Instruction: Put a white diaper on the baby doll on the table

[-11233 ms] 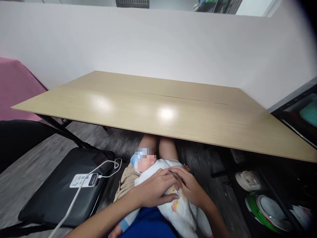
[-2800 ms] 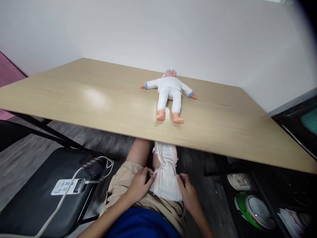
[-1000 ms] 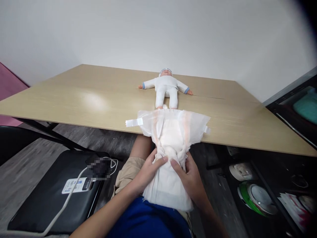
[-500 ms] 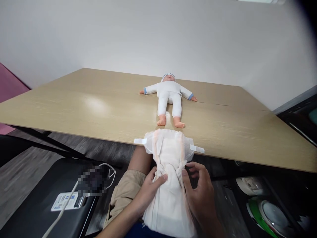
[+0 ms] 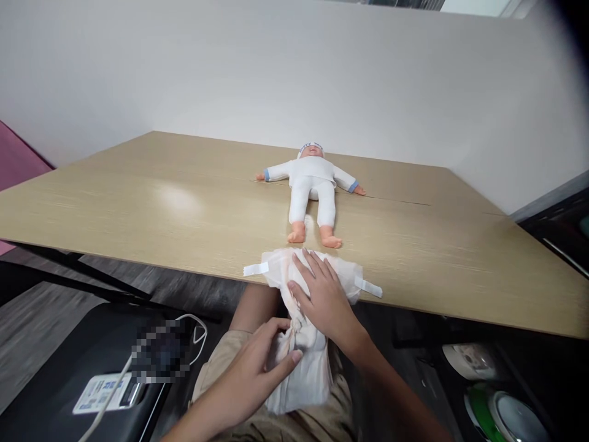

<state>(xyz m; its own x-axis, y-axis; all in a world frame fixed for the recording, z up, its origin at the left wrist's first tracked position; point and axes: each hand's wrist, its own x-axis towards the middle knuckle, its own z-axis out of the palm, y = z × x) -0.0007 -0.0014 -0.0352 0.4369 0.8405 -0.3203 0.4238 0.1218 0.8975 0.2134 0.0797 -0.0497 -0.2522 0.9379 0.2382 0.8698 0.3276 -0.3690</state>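
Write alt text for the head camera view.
A person's right hand lies flat on an unfolded white diaper draped over the near edge of a wooden table, while the left hand grips its lower part over the lap. A baby doll in white lies face up just beyond.

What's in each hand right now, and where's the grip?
Left hand pinches the diaper at its bunched middle, over the lap. Right hand lies flat on its upper end at the table edge, gripping nothing.

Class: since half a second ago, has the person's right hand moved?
Yes. The right hand has gone forward from beside the diaper onto its top end at the table edge.
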